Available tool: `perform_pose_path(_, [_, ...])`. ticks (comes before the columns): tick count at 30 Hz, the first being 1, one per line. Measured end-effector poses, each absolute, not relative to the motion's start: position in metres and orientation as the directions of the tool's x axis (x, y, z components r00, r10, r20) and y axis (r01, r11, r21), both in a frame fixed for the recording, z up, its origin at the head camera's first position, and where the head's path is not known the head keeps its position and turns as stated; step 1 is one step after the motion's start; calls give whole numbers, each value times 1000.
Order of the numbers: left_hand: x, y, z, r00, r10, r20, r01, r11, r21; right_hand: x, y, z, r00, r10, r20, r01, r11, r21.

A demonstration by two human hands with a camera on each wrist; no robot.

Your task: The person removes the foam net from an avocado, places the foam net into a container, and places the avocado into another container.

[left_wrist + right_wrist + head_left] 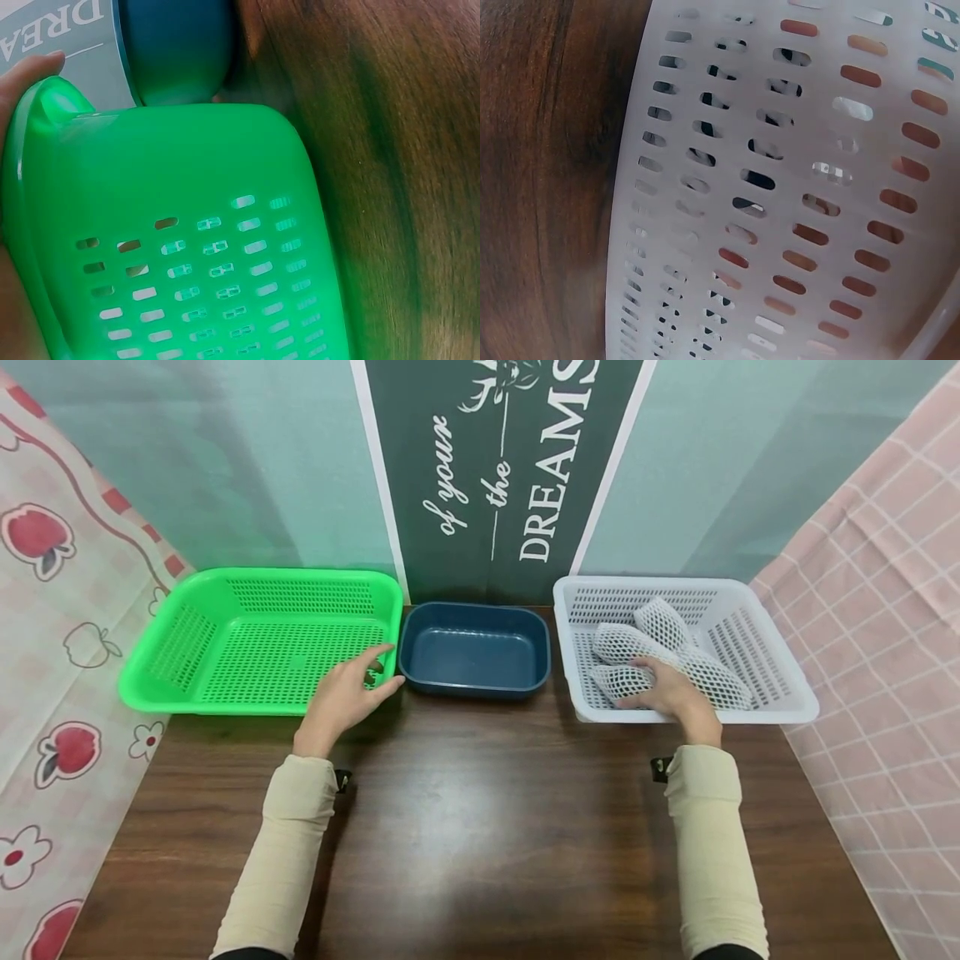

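My left hand [345, 697] reaches over the near right corner of an openwork green plastic basket [258, 710]. Its thumb and forefinger are spread apart with nothing between them. In the left wrist view a fingertip [52, 60] shows beside the basket's rim. On the right, a white plastic basket [780, 693] holds several white foam net sleeves [660, 622]. My right hand [671, 689] is inside it, thumb and fingers curved round the near left foam net sleeve [618, 681]. The right wrist view shows mostly the slotted basket wall [780, 187], which hides that grip.
A dark blue rectangular basin [476, 660] stands between the two baskets. All three rest on a brown wooden table [487, 827] near its back edge. Behind hangs a green cloth [487, 485] with lettering; patterned cloths line both sides.
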State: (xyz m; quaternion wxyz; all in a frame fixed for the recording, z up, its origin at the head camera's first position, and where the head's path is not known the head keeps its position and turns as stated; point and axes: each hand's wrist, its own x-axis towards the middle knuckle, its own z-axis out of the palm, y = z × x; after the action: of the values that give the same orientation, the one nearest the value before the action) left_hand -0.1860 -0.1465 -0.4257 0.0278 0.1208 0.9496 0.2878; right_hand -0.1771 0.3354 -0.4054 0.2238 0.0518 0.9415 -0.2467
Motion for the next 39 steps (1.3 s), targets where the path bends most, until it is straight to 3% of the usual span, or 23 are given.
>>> perform_pose_path(16, [-183,-147,-425,-972,231,40,215,811,544,-173,333,-405,-901,-12,-434,200,875,-440])
perform_pose_path(28, [-184,-147,-425,-974,224,28,202,809,552,-170,334,-404,-949,4,-315,148,888,-435])
perform_pose_path(39, [-185,-147,-427,-974,227,7,195,818,541,-164,338,-405,-975,-26,-221,108,811,-575])
